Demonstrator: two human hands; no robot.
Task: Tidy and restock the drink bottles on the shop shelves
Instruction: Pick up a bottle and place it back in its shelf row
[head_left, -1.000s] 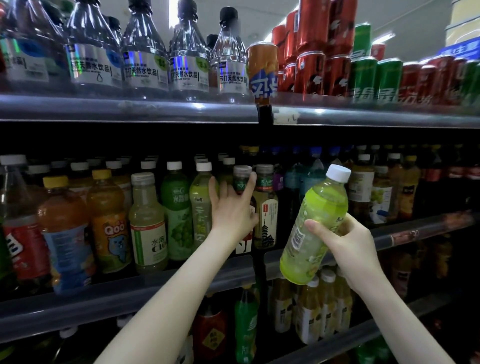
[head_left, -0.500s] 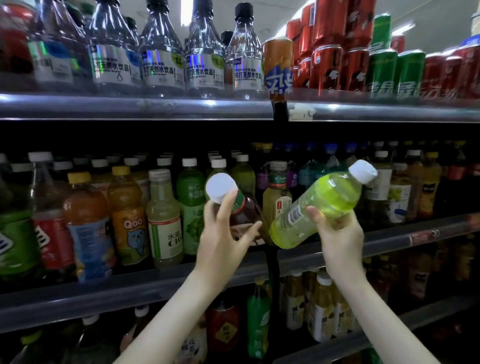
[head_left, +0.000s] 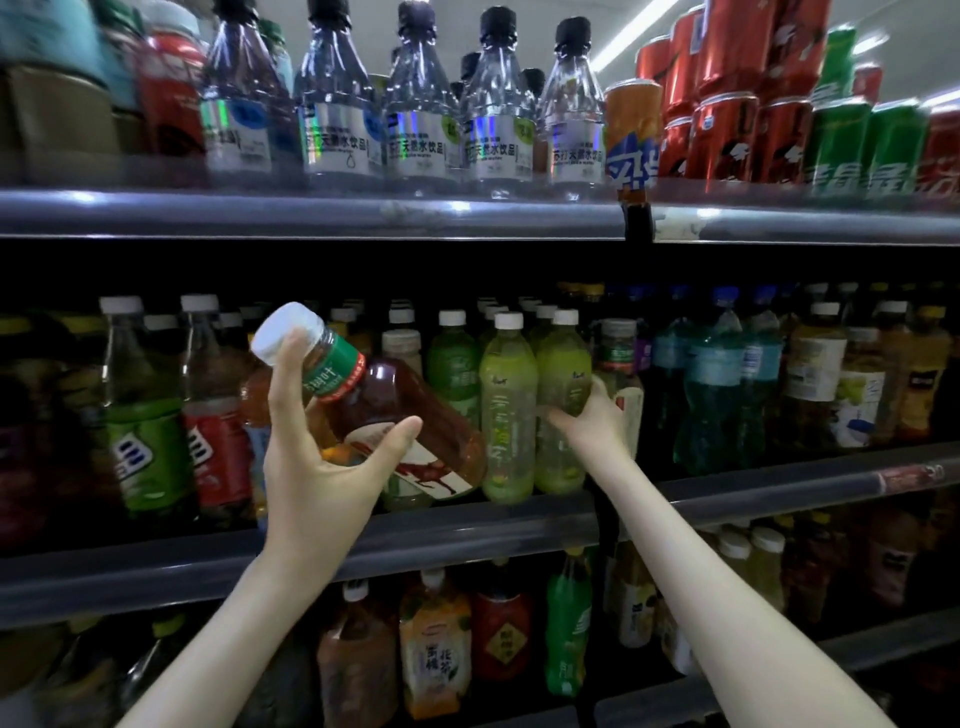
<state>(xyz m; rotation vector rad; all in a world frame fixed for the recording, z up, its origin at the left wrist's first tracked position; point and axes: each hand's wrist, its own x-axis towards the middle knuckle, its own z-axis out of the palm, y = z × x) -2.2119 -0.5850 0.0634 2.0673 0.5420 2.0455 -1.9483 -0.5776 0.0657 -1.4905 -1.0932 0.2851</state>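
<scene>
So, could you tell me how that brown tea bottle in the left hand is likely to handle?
Probably fairly heavy: the tea bottle looks nearly full. Its smooth round body would likely roll if laid down. The left hand holds it tilted, so liquid may shift.

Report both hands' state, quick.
Left hand: holds the tea bottle, tilted in the air.
Right hand: grips the green bottle, upright on the shelf.

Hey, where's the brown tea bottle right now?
Head view, left of centre: the brown tea bottle is tilted in the left hand, in front of the middle shelf, its base near the pale green bottle the right hand holds.
</scene>
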